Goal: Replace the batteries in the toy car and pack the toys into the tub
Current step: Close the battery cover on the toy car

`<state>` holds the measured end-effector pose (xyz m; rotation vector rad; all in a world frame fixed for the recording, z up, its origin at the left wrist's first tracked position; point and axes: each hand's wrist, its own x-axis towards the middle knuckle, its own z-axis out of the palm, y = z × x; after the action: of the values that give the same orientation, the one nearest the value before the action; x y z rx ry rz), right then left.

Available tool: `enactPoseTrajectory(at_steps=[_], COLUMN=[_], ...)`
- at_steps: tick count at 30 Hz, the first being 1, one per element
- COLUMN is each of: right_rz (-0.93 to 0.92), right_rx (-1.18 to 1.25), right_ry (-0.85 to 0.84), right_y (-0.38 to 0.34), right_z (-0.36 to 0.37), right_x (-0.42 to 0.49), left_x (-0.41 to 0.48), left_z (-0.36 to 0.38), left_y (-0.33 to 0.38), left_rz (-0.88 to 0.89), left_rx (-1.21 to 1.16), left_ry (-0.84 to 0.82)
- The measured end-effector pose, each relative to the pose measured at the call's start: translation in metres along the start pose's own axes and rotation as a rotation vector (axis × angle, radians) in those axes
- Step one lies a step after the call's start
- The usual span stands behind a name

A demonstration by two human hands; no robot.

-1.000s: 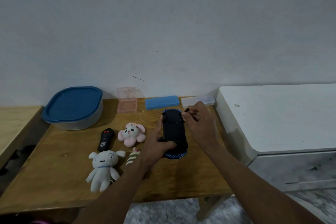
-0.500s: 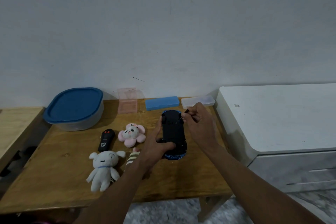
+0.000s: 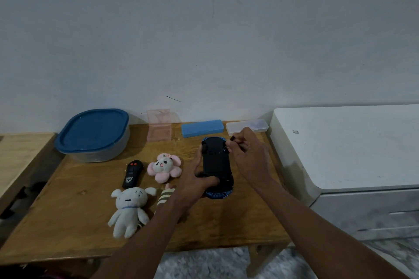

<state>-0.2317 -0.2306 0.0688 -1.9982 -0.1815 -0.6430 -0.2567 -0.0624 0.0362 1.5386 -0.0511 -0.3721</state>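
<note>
At the left, the tub [image 3: 93, 133] stands closed on the desk [image 3: 68, 222], so nothing is packed yet. The white plush [image 3: 130, 208] and the pink plush [image 3: 164, 166] lie near it. The left hand [image 3: 195, 184] is clamped around the toy car [image 3: 216, 163], which lies belly up on the desk, probably to steady it. The right hand [image 3: 249, 154] pinches a thin dark tool [image 3: 231, 138] at the underside, I think for the battery cover.
</note>
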Motion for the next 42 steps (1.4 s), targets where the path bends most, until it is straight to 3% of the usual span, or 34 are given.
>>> enactPoseTrajectory(at_steps=[28, 32, 42], right_rz=[-0.186, -0.173, -0.103], right_rx=[-0.139, -0.113, -0.173], right_ry=[-0.191, -0.256, -0.204], right_y=[0.003, 0.005, 0.012], right_z=[-0.003, -0.005, -0.001], right_x=[0.013, 0.014, 0.014], left_x=[0.005, 0.005, 0.005], left_z=[0.003, 0.004, 0.010], left_y=[-0.006, -0.005, -0.007], left_rz=[-0.113, -0.144, -0.144], left_rx=[0.070, 0.080, 0.098], left_ry=[0.006, 0.012, -0.002])
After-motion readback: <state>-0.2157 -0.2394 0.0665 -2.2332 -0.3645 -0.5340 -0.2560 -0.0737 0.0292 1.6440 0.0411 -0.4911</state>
